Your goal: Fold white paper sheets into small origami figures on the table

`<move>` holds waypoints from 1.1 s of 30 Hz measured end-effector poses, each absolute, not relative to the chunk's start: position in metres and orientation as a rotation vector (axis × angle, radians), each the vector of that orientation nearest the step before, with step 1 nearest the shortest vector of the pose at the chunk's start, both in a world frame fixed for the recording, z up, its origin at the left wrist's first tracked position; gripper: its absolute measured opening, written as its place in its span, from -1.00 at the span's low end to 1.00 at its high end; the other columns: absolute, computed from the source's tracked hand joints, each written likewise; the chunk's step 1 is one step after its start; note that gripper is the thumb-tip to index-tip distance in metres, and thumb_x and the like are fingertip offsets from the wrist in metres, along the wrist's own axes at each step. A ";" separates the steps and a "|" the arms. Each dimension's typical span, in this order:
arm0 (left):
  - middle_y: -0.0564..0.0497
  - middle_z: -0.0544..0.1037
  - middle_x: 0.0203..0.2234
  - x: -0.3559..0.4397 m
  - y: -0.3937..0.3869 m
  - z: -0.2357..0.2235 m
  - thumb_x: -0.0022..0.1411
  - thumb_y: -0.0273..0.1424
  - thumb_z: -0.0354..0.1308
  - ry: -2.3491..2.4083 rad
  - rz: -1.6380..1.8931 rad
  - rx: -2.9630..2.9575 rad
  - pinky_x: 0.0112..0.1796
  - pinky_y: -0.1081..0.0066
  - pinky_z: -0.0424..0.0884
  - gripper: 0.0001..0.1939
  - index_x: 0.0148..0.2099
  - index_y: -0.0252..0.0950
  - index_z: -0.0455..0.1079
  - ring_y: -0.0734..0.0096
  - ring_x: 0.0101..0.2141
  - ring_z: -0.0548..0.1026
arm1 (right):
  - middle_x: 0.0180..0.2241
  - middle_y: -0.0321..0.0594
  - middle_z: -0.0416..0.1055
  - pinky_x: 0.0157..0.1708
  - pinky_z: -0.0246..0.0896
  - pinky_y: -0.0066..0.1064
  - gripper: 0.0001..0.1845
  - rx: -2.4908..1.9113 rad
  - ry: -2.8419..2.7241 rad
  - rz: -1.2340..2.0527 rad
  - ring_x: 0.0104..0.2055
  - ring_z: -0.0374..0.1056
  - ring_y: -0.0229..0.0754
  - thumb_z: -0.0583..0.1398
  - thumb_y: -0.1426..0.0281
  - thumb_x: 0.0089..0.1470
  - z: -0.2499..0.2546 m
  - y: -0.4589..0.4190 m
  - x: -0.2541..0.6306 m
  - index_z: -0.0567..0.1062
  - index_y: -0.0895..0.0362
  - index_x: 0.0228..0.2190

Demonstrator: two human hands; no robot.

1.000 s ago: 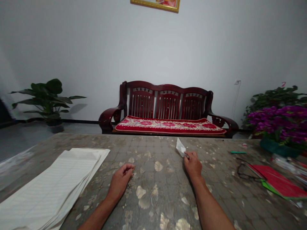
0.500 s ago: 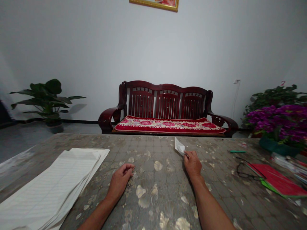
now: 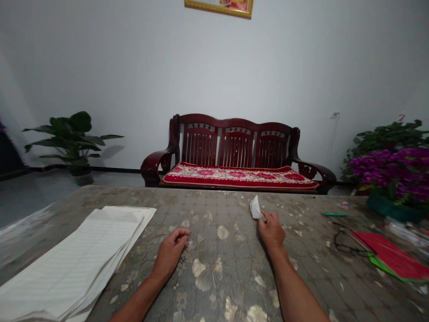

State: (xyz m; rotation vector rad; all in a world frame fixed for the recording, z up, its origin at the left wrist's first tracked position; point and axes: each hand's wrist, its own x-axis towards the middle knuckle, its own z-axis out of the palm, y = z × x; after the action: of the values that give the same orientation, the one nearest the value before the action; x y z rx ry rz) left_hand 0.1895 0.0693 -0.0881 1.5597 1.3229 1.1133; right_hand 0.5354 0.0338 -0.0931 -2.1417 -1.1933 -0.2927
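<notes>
A small white folded paper [image 3: 255,208] with a pointed top is pinched between the thumb and fingers of my right hand [image 3: 272,229]. That hand is at the far middle-right of the patterned tabletop [image 3: 231,255], and the paper tilts up at its fingertips. My left hand [image 3: 172,248] rests on the table to the left, its fingers loosely curled inward with nothing visible in them. Nearest to it on the left lies a stack of lined paper sheets [image 3: 77,259], which the hand does not touch.
On the right lie black glasses [image 3: 351,245], a red folder or book [image 3: 393,255] with green below, and a green pen-like stick [image 3: 335,214]. Purple flowers [image 3: 395,172] stand in a green pot. Beyond the table is a dark red wooden bench [image 3: 234,147]; a potted plant [image 3: 75,143] stands left.
The folded paper has turned in my right hand and now shows a broader white face, its tip more upright. My left hand stays on the table. The view shifted slightly.
</notes>
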 end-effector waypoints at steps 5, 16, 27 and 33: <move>0.07 0.54 -0.50 0.190 0.071 -0.093 -0.01 -0.14 0.06 1.315 1.134 1.576 -0.35 0.38 0.42 -0.68 -0.31 -0.25 0.44 0.32 -0.46 0.52 | -0.14 -0.15 0.36 -0.31 0.14 -0.37 -0.53 -2.092 -1.161 -0.468 -0.17 0.30 -0.11 0.11 0.42 0.06 -0.090 0.030 0.537 0.44 0.07 0.03; 0.02 0.57 -0.40 0.197 0.064 -0.091 0.12 -0.37 0.05 1.345 1.333 1.605 -0.30 0.43 0.42 -0.81 -0.25 -0.28 0.45 0.40 -0.39 0.51 | -0.11 -0.17 0.37 -0.09 0.28 -0.38 -0.65 -1.423 -2.026 -0.097 -0.07 0.33 -0.15 0.06 0.42 0.11 -0.104 0.037 0.453 0.46 0.03 -0.07; 0.00 0.52 -0.02 0.088 0.083 0.002 0.27 -0.38 0.02 2.131 0.585 2.017 -0.04 0.43 0.31 -0.70 0.02 -0.15 0.40 0.34 0.00 0.45 | -0.20 -0.10 0.42 -0.05 0.21 -0.29 -0.68 -1.569 -2.116 -0.119 -0.10 0.33 -0.07 0.02 0.35 0.13 -0.109 0.047 0.458 0.52 0.12 -0.19; -0.35 0.40 0.07 0.022 0.092 -0.013 0.01 -0.13 0.29 2.325 0.156 1.809 -0.10 0.02 0.35 -0.40 0.07 -0.28 0.38 -0.22 0.04 0.39 | -0.22 -0.09 0.44 -0.05 0.18 -0.28 -0.66 -1.595 -2.117 -0.134 -0.11 0.32 -0.06 0.00 0.35 0.15 -0.108 0.047 0.455 0.53 0.13 -0.20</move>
State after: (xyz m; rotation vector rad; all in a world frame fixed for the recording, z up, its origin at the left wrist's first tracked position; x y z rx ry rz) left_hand 0.0220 0.0916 -0.0125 1.8092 2.3247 0.1562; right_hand 0.4554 0.0465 -0.1077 -1.5951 -2.1169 -0.1342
